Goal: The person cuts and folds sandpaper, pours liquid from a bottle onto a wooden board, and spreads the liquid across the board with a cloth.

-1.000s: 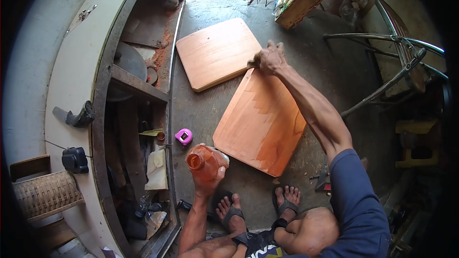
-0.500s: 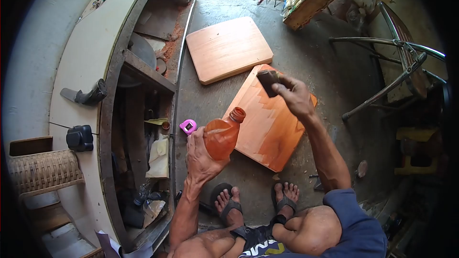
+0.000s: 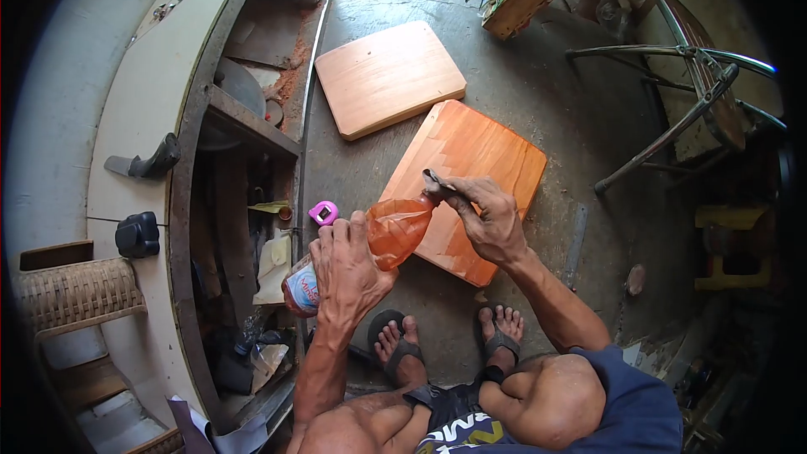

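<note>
My left hand (image 3: pixel 349 273) is wrapped round a clear plastic bottle (image 3: pixel 397 231) that looks reddish-orange inside, tilted with its neck to the upper right. A dark, flat, folded pad (image 3: pixel 437 183) is pinched in my right hand (image 3: pixel 489 223); it covers the bottle's mouth. Whether the pad is cloth or sandpaper I cannot tell. Below the hands a wooden board (image 3: pixel 500 155) lies on the floor, deep orange over much of its top and paler in a jagged-edged patch at the left. A second, paler wooden board (image 3: pixel 391 76) lies beyond it.
A pink tape measure (image 3: pixel 323 213) lies left of the bottle. Along the left runs a bench (image 3: pixel 130 176) with open shelves, carrying a black case (image 3: pixel 138 235). A metal ruler (image 3: pixel 576 244) lies on the floor at the right, near a folding chair (image 3: pixel 706 101).
My right hand has come down and left, bringing the pad onto the bottle's mouth. The bottle has tipped further over to the right, and its label now shows.
</note>
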### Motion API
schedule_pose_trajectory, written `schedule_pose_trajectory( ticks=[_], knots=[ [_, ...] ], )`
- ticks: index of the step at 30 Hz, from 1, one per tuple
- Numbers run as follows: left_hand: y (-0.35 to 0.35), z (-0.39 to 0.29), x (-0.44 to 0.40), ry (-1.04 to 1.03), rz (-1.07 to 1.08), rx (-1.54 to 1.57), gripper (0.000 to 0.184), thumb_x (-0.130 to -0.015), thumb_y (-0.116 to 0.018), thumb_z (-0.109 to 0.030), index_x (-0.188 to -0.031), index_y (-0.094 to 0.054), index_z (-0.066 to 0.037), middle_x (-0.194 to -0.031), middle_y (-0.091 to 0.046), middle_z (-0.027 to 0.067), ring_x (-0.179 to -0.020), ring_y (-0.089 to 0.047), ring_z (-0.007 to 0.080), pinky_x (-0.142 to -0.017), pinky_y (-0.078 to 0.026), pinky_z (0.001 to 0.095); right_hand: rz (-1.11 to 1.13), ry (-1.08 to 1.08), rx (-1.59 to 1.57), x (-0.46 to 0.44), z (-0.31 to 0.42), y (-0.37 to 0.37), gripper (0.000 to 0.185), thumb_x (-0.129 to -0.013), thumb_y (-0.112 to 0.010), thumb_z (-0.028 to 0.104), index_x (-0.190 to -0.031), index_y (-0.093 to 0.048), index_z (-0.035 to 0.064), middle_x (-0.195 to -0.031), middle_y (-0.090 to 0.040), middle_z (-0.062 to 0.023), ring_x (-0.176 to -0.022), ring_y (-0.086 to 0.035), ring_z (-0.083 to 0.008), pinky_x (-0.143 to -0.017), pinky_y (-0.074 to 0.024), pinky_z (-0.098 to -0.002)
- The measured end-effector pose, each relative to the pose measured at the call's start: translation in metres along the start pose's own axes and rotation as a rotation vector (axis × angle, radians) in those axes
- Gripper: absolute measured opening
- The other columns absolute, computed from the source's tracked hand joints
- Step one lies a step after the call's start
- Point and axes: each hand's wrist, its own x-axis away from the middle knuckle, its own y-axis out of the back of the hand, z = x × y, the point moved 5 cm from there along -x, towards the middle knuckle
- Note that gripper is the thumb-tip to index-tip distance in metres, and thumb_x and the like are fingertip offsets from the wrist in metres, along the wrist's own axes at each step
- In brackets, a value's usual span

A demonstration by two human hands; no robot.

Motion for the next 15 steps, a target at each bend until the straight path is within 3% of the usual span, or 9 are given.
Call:
schedule_pose_trajectory(
  ticks=[2,4,5,8,15],
  knots=[
    [0.01,-0.011,-0.004,0.035,0.106,-0.113,0.078,-0.065,-0.083,-0.027,-0.131,-0.051,-0.003,-0.11,-0.056,0.0168,-0.106,-0.054,0.0362,-0.09,-0.041,0.0507,-0.009,-0.002,-0.022,0.006,-0.008,-0.004,0.025,-0.094,-0.067,0.002,-0.118,-0.073,0.0009,-0.109,-0.075,-0.0144,-0.101,-0.07,-0.0288,-0.091,-0.0551,-0.0376],
    [0.018,-0.021,-0.007,0.037,0.11,-0.161,0.076,-0.064,-0.082,-0.027,-0.13,-0.053,-0.003,-0.112,-0.057,0.0173,-0.109,-0.055,0.0359,-0.09,-0.042,0.05,0.081,-0.283,-0.322,0.015,-0.028,-0.013,0.027,-0.097,-0.064,0.002,-0.122,-0.072,0.0012,-0.112,-0.076,-0.0118,-0.1,-0.072,-0.0214,-0.09,-0.0564,-0.0334],
    [0.02,-0.025,-0.008,0.044,0.153,-0.201,0.074,-0.065,-0.081,-0.026,-0.131,-0.053,-0.003,-0.113,-0.058,0.018,-0.109,-0.056,0.0373,-0.09,-0.043,0.0512,0.097,-0.322,-0.35,0.021,-0.038,-0.019,0.03,-0.099,-0.061,0.003,-0.127,-0.071,0.0017,-0.112,-0.077,-0.0103,-0.098,-0.071,-0.0156,-0.088,-0.057,-0.0305],
    [0.028,-0.034,-0.013,0.058,0.229,-0.235,0.071,-0.067,-0.079,-0.025,-0.13,-0.055,-0.002,-0.114,-0.059,0.0201,-0.112,-0.057,0.0401,-0.093,-0.043,0.0531,0.08,-0.388,-0.487,0.03,-0.056,-0.028,0.031,-0.1,-0.061,0.004,-0.13,-0.07,0.0023,-0.11,-0.077,-0.0109,-0.097,-0.071,-0.0153,-0.089,-0.0568,-0.03],
    [0.027,-0.038,-0.012,0.064,0.259,-0.262,0.069,-0.067,-0.079,-0.026,-0.128,-0.055,-0.002,-0.115,-0.06,0.0208,-0.114,-0.057,0.0415,-0.094,-0.043,0.0543,0.129,-0.425,-0.471,0.034,-0.059,-0.028,0.031,-0.101,-0.061,0.004,-0.13,-0.069,0.0022,-0.111,-0.076,-0.0121,-0.096,-0.071,-0.0154,-0.088,-0.0569,-0.0297]
  ],
)
